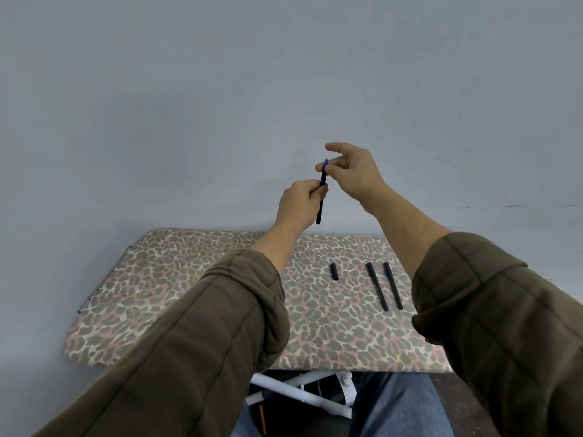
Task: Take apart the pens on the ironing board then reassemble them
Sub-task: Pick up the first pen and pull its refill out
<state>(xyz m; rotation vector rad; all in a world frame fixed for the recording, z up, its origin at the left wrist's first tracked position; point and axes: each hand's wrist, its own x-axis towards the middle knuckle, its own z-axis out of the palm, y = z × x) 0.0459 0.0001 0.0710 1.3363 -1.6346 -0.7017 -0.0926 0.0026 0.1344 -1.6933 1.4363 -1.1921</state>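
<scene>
A plain grey-blue wall (220,89) fills the upper view, evenly and softly lit, with a faint dark scuff (517,206) low on its right. Against it stands a board (157,279) in a leopard-print cover of grey, pink and cream. White tube legs (296,393) show beneath its near edge, and dark floor (449,402) lies at lower right

- Ironing board (189,294): matt cloth cover with a leopard print.
- Pens (377,287) and short cap (334,272) lying on it: smooth, matt black, plastic by the look.
- Raised pen (319,209): the same matt black body, with a blue tip.
- Sleeves (205,342): brown quilted cloth, soft and matt.
- Trousers (397,405): blue denim.
- Frame (293,392) under the board: smooth white tubes, slightly glossy.
- Wall (220,105): smooth and matt.
</scene>
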